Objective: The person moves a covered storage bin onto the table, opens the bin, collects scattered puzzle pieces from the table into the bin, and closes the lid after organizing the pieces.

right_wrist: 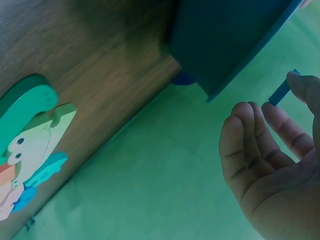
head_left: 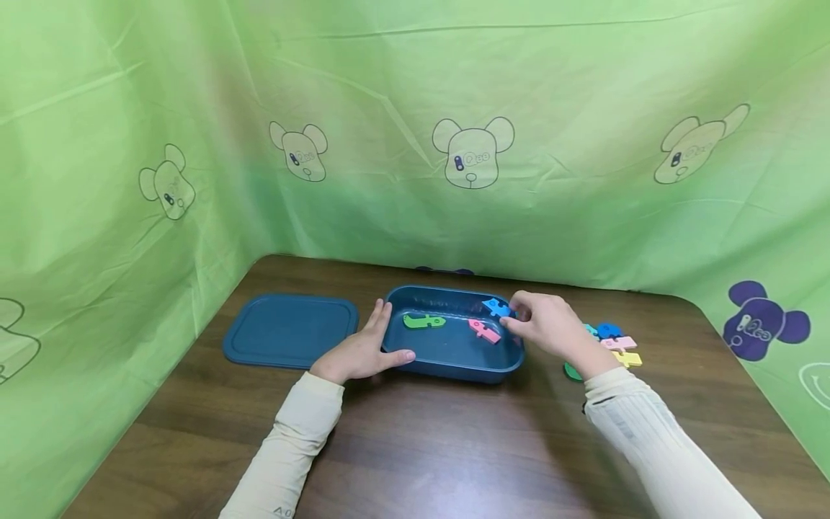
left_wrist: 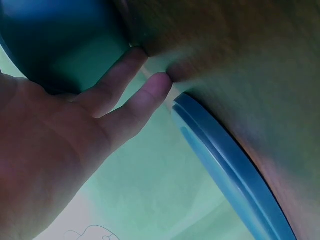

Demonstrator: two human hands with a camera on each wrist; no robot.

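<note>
A dark blue tray (head_left: 454,366) holds a green piece (head_left: 424,321) at its left and a pink piece (head_left: 483,331) right of centre. Over its back right corner, my right hand (head_left: 554,328) pinches a blue piece (head_left: 496,308) between thumb and index finger; the right wrist view shows this blue piece (right_wrist: 281,93) edge-on at the fingertips of the hand (right_wrist: 275,165). My left hand (head_left: 363,349) rests with fingers extended against the tray's left side. In the left wrist view the hand (left_wrist: 85,120) has two fingertips by the table, beside the tray wall (left_wrist: 65,45).
A flat blue lid (head_left: 292,329) lies left of the tray. Right of the tray, partly behind my right wrist, are several loose pieces, among them a pink one (head_left: 619,343), a yellow one (head_left: 627,358) and a dark blue one (head_left: 608,330). Green cloth (head_left: 389,216) hangs behind the table.
</note>
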